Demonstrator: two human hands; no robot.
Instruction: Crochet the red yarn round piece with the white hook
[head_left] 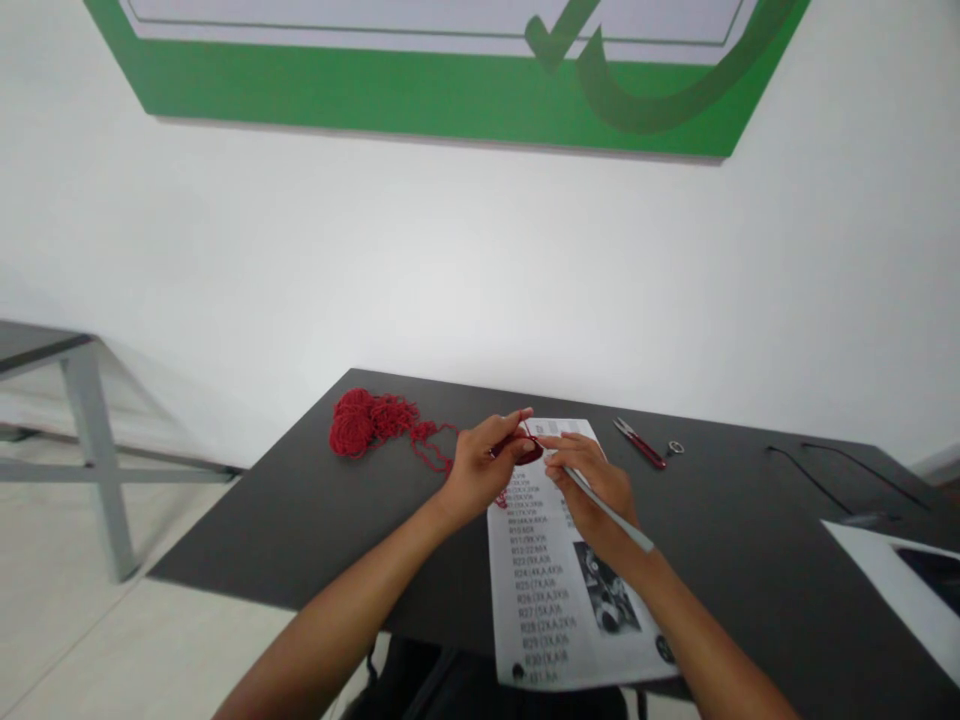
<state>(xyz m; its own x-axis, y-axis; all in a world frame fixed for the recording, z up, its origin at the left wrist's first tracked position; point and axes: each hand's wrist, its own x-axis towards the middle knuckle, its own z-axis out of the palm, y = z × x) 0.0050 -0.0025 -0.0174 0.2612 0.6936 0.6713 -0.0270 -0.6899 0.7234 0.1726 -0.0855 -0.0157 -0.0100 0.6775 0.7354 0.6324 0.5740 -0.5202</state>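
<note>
Over the paper (547, 600), left fingers (491, 432) pinch a red piece (531, 454), right fingers (592, 462) a grey stick (611, 515); much yarn (352, 425) looks unused.

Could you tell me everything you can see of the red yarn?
The yarn is deep red and looks soft, slightly fuzzy. Toward the far left of the dark table it lies as a rounded ball with a loose, tangled heap just right of it. Slack, crinkled strands trail on rightward to the left hand. A small red piece, apparently of the same yarn, is in that hand; its stitches are too small to make out.
</note>
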